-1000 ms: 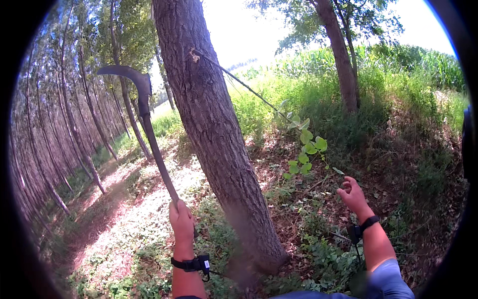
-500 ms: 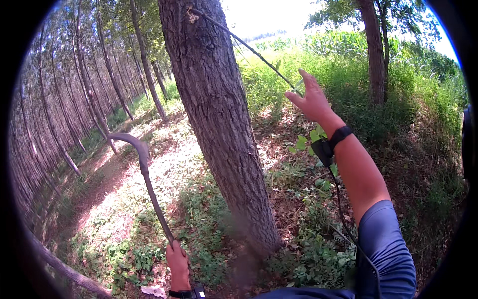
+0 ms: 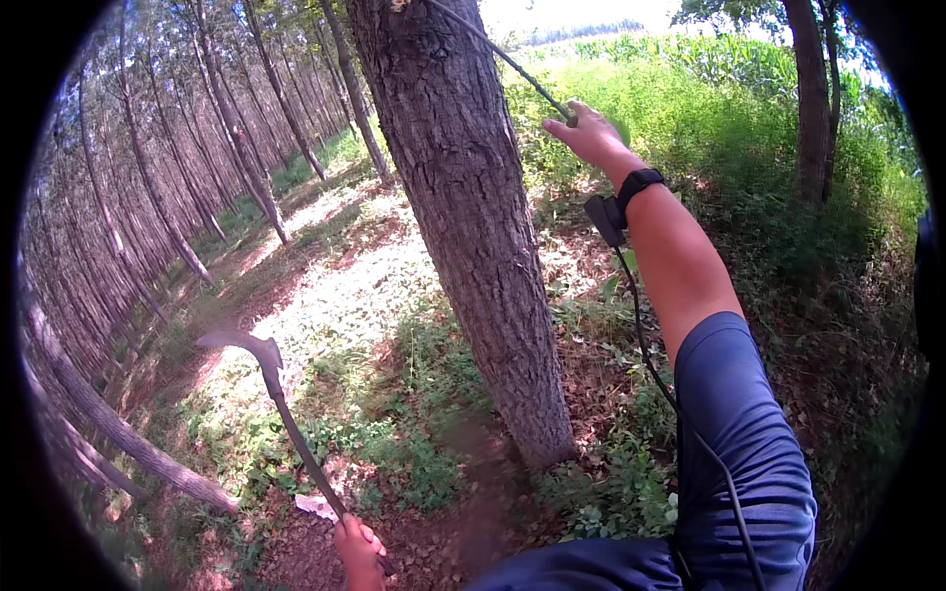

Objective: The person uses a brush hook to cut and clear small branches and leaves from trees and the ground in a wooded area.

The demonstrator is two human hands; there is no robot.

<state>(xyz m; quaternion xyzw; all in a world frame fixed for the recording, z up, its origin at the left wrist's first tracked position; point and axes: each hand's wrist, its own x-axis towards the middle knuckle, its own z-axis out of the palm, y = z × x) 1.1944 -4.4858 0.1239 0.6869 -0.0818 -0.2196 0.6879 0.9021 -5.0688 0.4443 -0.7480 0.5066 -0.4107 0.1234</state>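
My left hand (image 3: 359, 544), low in the view, is closed round the dark handle of a billhook (image 3: 296, 433). Its curved blade (image 3: 241, 343) points up and to the left, held out over the ground. A thin branch (image 3: 507, 61) slants down to the right from the trunk of a thick tree (image 3: 463, 217). At the branch's lower end my right hand (image 3: 594, 138) is closed on it, with the thumb on the near side. Some of the fingers are hidden behind the hand.
A fallen log (image 3: 148, 453) lies at lower left. Rows of slim trees (image 3: 227, 128) stand behind it. Another tree (image 3: 810, 108) rises at right among tall green weeds (image 3: 729, 128). A black cable (image 3: 650, 364) runs down my right arm from a wrist-strapped device (image 3: 605, 219).
My right hand has gone from spread fingers beside the branch to a grip on it. The billhook has dropped lower, and the whole view has shifted, bringing the trunk farther right.
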